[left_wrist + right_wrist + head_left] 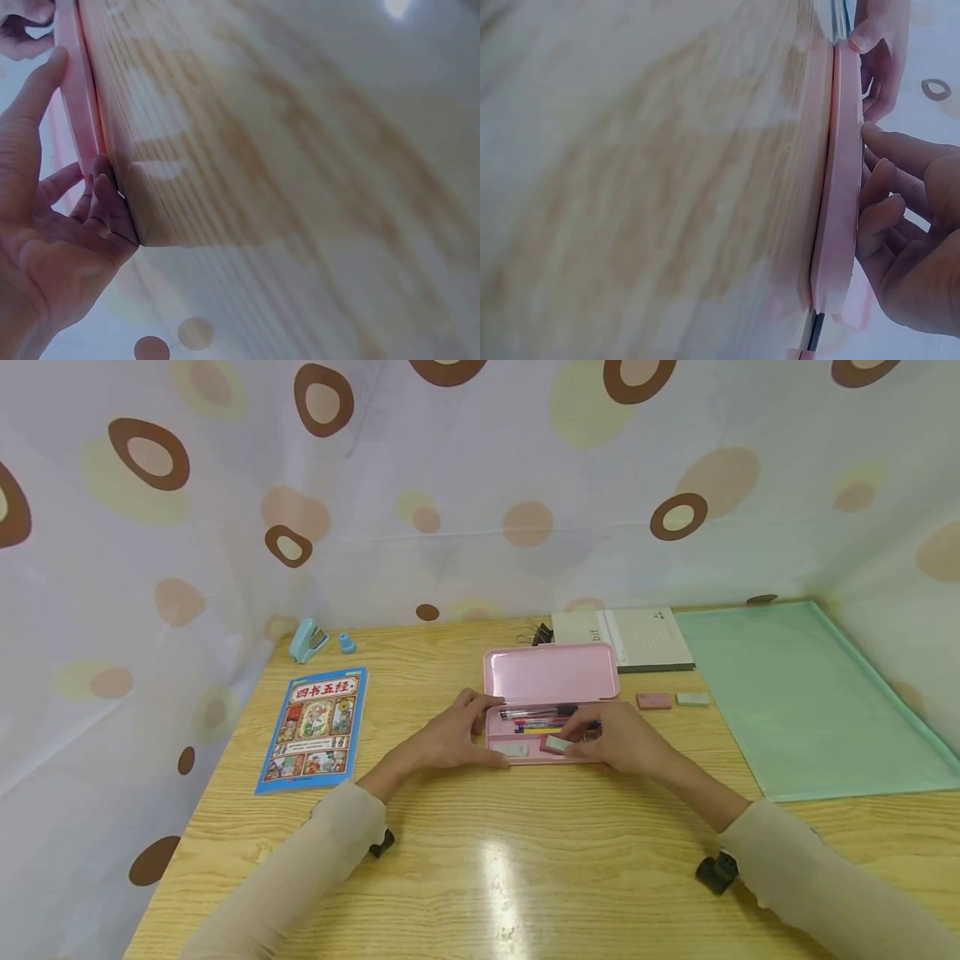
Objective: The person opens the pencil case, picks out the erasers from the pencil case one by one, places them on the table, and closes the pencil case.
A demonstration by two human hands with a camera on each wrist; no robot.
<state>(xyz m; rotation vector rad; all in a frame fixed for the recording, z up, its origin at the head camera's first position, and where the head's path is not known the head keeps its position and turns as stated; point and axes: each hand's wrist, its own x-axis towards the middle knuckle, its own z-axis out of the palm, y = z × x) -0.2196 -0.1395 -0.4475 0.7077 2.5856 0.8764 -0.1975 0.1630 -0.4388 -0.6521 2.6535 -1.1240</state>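
Observation:
A pink pencil case (551, 673) lies on the table with its lid folded back. My left hand (453, 735) holds its left end, thumb at the front edge and fingers toward the hinge. Several pens (534, 724) lie in the rear part of the case. With the thumb and fingers of my right hand (628, 739) I pinch a pink-and-pale-green eraser (556, 744) in the front compartment. A whitish eraser (510, 749) sits at that compartment's left. Both wrist views show the case's outer wall (838, 195); the held eraser is hidden there.
Right of the case lie a pink eraser (654, 701) and a pale green one (692, 700). Behind are a black binder clip (542, 634) and notebooks (647, 639). A blue book (313, 731), a stapler (307, 642) and a small blue object (347, 643) lie left; a green translucent folder (817, 702) right.

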